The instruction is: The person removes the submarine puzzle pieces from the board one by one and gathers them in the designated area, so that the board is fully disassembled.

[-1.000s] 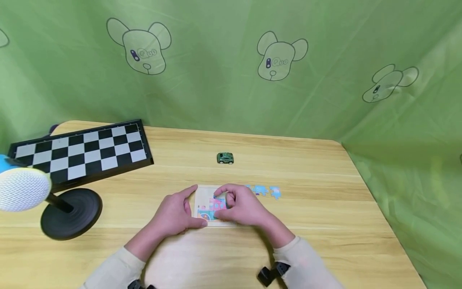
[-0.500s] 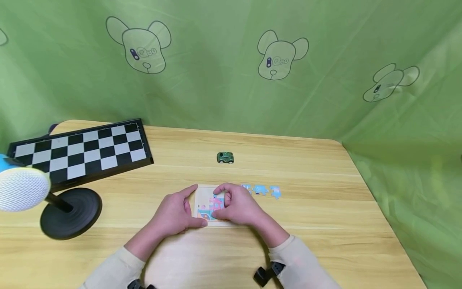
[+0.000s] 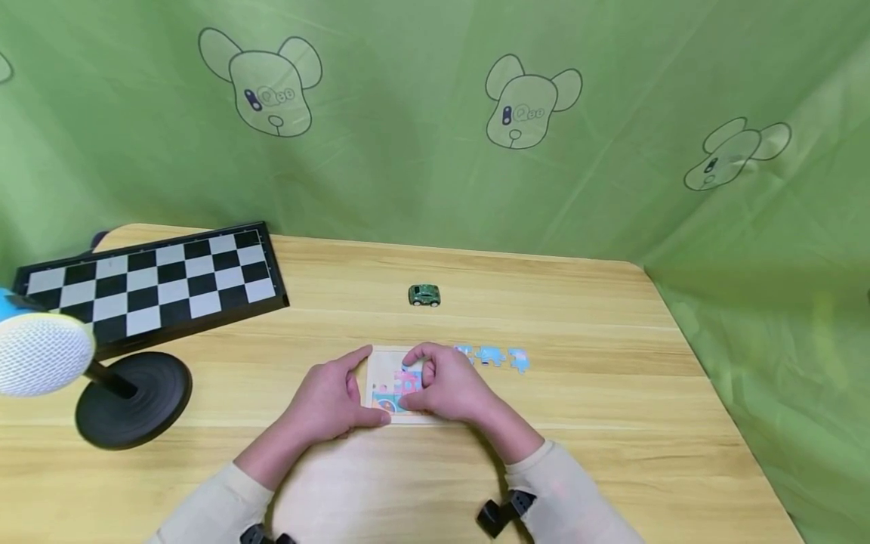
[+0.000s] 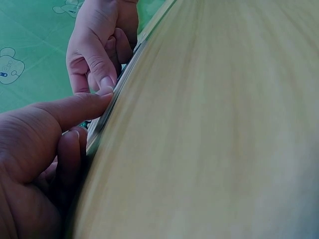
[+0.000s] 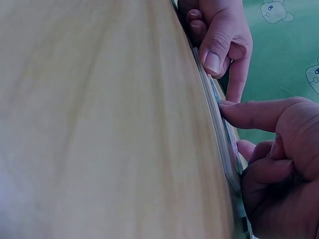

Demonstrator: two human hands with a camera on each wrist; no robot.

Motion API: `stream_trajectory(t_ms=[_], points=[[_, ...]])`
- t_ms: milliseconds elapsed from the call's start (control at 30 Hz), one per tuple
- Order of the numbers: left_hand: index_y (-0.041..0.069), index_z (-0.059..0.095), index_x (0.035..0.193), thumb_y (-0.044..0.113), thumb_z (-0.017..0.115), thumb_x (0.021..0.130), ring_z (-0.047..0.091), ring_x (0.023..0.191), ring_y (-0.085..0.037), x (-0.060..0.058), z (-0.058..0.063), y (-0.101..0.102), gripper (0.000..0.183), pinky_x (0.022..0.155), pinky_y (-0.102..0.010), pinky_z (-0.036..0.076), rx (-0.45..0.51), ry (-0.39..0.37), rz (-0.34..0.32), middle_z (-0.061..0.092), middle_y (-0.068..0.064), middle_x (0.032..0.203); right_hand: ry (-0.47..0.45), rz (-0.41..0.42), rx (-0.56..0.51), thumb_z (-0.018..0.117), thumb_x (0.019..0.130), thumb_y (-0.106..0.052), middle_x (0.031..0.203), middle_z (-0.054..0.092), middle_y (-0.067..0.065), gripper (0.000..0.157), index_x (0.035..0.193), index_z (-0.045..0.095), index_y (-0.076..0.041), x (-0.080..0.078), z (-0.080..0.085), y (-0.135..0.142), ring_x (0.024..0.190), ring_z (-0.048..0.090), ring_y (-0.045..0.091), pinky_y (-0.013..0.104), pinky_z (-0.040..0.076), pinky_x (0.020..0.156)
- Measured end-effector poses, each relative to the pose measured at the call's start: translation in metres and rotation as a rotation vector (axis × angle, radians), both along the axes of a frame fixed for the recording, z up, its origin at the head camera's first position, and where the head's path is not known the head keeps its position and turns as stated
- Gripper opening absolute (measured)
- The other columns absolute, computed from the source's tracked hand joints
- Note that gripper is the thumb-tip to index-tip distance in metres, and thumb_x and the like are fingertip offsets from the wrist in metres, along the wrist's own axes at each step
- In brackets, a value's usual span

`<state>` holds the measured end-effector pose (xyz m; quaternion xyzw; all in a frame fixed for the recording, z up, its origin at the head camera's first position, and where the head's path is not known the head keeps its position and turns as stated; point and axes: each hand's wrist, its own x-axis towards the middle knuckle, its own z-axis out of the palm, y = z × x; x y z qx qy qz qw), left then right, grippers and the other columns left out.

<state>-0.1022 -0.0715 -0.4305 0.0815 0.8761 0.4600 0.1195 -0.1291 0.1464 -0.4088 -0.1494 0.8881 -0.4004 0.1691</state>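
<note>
In the head view a small wooden puzzle tray [image 3: 386, 363] lies flat on the table, its lower part filled with pink and blue puzzle pieces [image 3: 408, 380]. My left hand [image 3: 330, 399] holds the tray by its left side, index finger at the upper left corner and thumb along the near edge. Over the tray's right half, my right hand [image 3: 454, 384] has thumb and index finger bent around a puzzle piece, with the other fingers curled in. That hand hides the tray's right side. The right wrist view shows the right thumb [image 5: 249, 114] resting on the tray's face.
Several loose blue puzzle pieces [image 3: 490, 356] lie right of the tray. Behind it stands a small green toy car [image 3: 424, 295]. To the left are a black-and-white chessboard [image 3: 170, 283] and a round black stand [image 3: 134, 400] with a white mesh head. A green curtain [image 3: 408, 151] backs the table.
My right hand has shifted slightly left over the tray, uncovering more of the loose pieces, then stayed nearly still. The left hand keeps its place.
</note>
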Motion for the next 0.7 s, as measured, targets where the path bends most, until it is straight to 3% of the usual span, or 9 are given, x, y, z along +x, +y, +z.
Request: stream_trajectory(t_ms=[533,700], points=[[0.007,0.047,0.149,0.032,0.097,0.060,0.049,0.050,-0.017,0.0007,0.0015,0.0002,0.106,0.049,-0.032,0.039,0.000,-0.022,0.006,0.054,0.000,0.061,0.000,0.021,-0.051,0.088,0.073,-0.005,0.059,0.042,-0.004,0.050,0.109,0.054,-0.016,0.0001,-0.0025,0.0002,0.051,0.039,0.010,0.028,0.036,0.052],[0.006,0.047,0.149,0.032,0.097,0.060,0.049,0.050,-0.017,0.0013,0.0016,0.0003,0.106,0.049,-0.032,0.038,-0.008,-0.020,0.006,0.054,0.000,0.061,0.012,0.047,-0.051,0.087,0.075,-0.005,0.058,0.039,-0.003,0.048,0.110,0.057,-0.018,0.0011,-0.0025,0.0005,0.050,0.037,0.011,0.027,0.034,0.052]])
